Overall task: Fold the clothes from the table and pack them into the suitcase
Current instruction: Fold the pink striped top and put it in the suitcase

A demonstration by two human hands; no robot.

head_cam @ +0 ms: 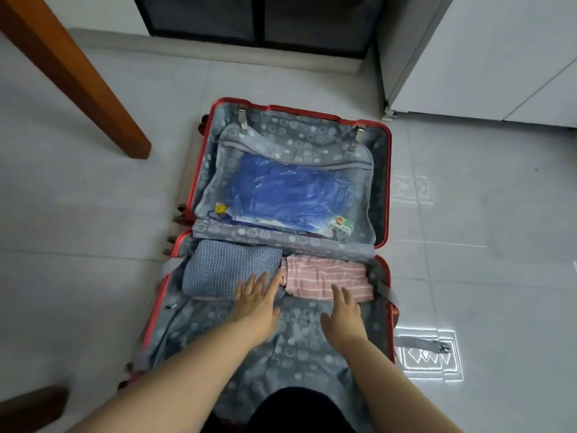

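Red hard-shell suitcase (299, 109) lying open on the floor, two folded garments packed in its near half.
Blue knit (224, 267) lies left and pink striped top (324, 273) right, side by side against the hinge wall. Left hand (254, 303) rests flat on the knit, right hand (342, 314) at the striped top's near edge. All fingers are released, grasping nothing. Advised: press evenly with flat palms, keeping the folds square.

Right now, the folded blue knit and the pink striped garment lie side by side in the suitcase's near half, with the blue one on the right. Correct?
Not quite: the sides are swapped. The head view shows the blue knit on the left and the pink striped garment on the right, side by side in the near half of the suitcase.
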